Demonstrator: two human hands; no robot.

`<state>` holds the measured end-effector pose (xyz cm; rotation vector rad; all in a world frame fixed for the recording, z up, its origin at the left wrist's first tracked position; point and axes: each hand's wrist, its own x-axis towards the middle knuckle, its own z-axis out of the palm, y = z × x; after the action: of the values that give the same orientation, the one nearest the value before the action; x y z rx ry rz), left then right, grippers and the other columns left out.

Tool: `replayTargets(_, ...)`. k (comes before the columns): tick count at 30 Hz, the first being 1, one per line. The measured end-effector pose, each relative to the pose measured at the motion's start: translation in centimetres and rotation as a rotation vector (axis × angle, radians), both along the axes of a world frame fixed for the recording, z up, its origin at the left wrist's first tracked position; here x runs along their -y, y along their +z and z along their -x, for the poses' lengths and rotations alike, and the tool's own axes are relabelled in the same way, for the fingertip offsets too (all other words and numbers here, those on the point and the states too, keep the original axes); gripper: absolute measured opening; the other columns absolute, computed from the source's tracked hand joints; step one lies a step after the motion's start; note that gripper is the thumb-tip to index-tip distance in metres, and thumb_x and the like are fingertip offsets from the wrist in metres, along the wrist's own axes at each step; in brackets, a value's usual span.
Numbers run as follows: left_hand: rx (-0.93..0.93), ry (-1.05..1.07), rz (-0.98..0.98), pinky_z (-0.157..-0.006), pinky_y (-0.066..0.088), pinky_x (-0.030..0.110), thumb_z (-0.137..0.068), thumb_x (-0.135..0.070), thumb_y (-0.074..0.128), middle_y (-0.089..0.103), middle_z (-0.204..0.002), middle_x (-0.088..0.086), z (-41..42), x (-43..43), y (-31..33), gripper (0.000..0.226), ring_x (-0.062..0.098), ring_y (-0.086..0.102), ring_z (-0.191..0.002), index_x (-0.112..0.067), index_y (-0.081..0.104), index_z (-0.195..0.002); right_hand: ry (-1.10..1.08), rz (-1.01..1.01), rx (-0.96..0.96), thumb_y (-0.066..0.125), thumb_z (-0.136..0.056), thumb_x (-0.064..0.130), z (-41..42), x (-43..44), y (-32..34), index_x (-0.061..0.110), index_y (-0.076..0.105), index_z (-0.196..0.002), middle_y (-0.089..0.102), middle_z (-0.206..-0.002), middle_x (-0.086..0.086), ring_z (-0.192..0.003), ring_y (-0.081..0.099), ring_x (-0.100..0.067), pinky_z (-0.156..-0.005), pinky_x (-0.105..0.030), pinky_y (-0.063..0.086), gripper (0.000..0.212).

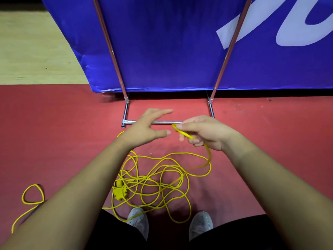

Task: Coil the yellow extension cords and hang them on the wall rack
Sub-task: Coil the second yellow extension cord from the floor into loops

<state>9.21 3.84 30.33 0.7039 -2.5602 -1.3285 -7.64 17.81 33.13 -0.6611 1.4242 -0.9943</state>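
A yellow extension cord (pixel 162 179) lies in a loose tangle on the red floor in front of my feet, with its yellow socket block (pixel 120 192) at the left of the pile. My right hand (pixel 203 132) pinches a small loop of this cord, and a strand runs from it down to the pile. My left hand (pixel 147 129) hovers just left of it with fingers spread, holding nothing. A second stretch of yellow cord (pixel 33 195) forms a loop at the lower left.
A metal rack frame (pixel 126 121) stands straight ahead, its base bar on the floor under my hands and two poles rising. A blue banner (pixel 171 47) hangs behind it. My two grey shoes (pixel 200 224) are at the bottom. Wooden flooring (pixel 36 51) lies far left.
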Motion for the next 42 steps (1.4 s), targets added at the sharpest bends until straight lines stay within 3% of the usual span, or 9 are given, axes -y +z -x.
replayTargets(5, 0.018, -0.155, -0.106, -0.113, 0.024, 0.021, -0.081, -0.029, 0.075, 0.051, -0.136, -0.007, 0.4, -1.0, 0.7, 0.015, 0.003, 0.037, -0.135, -0.030, 0.066, -0.093, 0.107, 0.183, 0.067, 0.057, -0.089, 0.011, 0.4, -0.5, 1.8, -0.001, 0.069, -0.097, 0.036, -0.053, -0.002, -0.045, 0.026, -0.012, -0.049, -0.028, 0.016, 0.018)
replayTargets(8, 0.019, -0.078, -0.171, -0.076, 0.051, 0.031, -0.087, -0.033, 0.067, 0.069, -0.099, 0.012, -0.3, -0.2, 2.0, 0.018, 0.009, 0.067, -0.084, -0.015, 0.063, -0.085, -0.100, 0.374, 0.183, 0.051, -0.087, 0.009, 2.1, -0.7, 2.3, -0.007, 0.063, -0.096, 0.039, -0.053, -0.004, -0.049, 0.032, -0.014, -0.051, -0.027, 0.025, 0.022)
replayTargets(11, 0.042, -0.017, -0.319, -0.050, 0.039, 0.025, -0.094, -0.022, 0.058, 0.070, -0.079, 0.016, -1.3, 0.5, 3.0, 0.022, 0.008, 0.050, -0.044, -0.001, 0.059, -0.086, -0.367, 0.444, 0.121, 0.048, -0.094, 0.009, 3.8, -0.7, 2.1, -0.003, 0.064, -0.097, 0.041, -0.057, -0.003, -0.051, 0.034, -0.015, -0.054, -0.028, 0.027, 0.020)
replayTargets(17, -0.093, -0.043, -0.755, -0.052, 0.042, 0.027, -0.097, -0.034, 0.040, 0.032, -0.045, 0.003, -1.6, 0.0, 3.9, 0.041, 0.024, 0.048, -0.045, -0.009, 0.060, -0.121, -0.487, 0.386, -0.309, 0.050, -0.100, 0.017, 3.7, -0.2, 0.0, 0.004, 0.069, -0.096, 0.041, -0.060, -0.001, -0.051, 0.034, -0.014, -0.052, -0.029, 0.027, 0.023)
replayTargets(23, -0.139, -0.215, -1.067, -0.061, 0.057, 0.030, -0.084, -0.021, 0.066, 0.066, -0.073, 0.014, -1.8, -0.6, 4.3, 0.023, 0.034, 0.070, -0.074, -0.008, 0.052, -0.097, -0.390, 0.389, -0.423, 0.050, -0.100, 0.015, 3.7, -0.1, -0.4, 0.003, 0.069, -0.096, 0.041, -0.060, -0.003, -0.046, 0.029, -0.012, -0.047, -0.023, 0.023, 0.023)
replayTargets(27, -0.153, 0.016, -0.813, -0.045, 0.028, 0.023, -0.095, -0.031, 0.049, 0.030, -0.052, -0.001, -1.4, 0.0, 4.6, 0.034, 0.014, 0.035, -0.042, -0.002, 0.063, -0.106, -0.328, 0.363, -0.644, 0.055, -0.098, 0.016, 5.0, -0.8, -0.6, 0.006, 0.071, -0.089, 0.043, -0.055, 0.006, -0.046, 0.035, -0.007, -0.046, -0.022, 0.031, 0.021)
replayTargets(32, 0.087, 0.205, 0.153, -0.054, 0.039, 0.032, -0.097, -0.030, 0.050, 0.050, -0.054, -0.001, -2.5, 2.4, 3.5, 0.026, 0.016, 0.046, -0.050, -0.019, 0.059, -0.075, 0.092, 0.079, -0.807, 0.064, -0.093, 0.029, 5.8, -1.3, -1.0, 0.012, 0.071, -0.077, 0.047, -0.049, 0.009, -0.043, 0.038, -0.004, -0.046, -0.018, 0.032, 0.023)
replayTargets(37, 0.163, 0.275, 0.384, -0.066, 0.051, 0.038, -0.094, -0.036, 0.051, 0.062, -0.068, -0.003, -3.2, 3.3, 2.5, 0.018, 0.026, 0.059, -0.072, -0.032, 0.057, -0.077, 0.076, 0.073, -0.786, 0.060, -0.095, 0.028, 6.5, -1.8, -1.5, 0.017, 0.070, -0.079, 0.047, -0.057, -0.001, -0.050, 0.044, -0.012, -0.055, -0.029, 0.039, 0.022)
replayTargets(42, 0.247, 0.405, 0.619, -0.065, 0.047, 0.035, -0.093, -0.045, 0.050, 0.068, -0.082, 0.000, -2.8, 3.1, 2.2, 0.020, 0.033, 0.061, -0.086, -0.030, 0.063, -0.095, -0.129, 0.004, -1.118, 0.069, -0.082, 0.051, 6.5, -1.1, -1.7, 0.020, 0.066, -0.065, 0.058, -0.055, 0.003, -0.058, 0.053, -0.019, -0.057, -0.030, 0.043, 0.035)
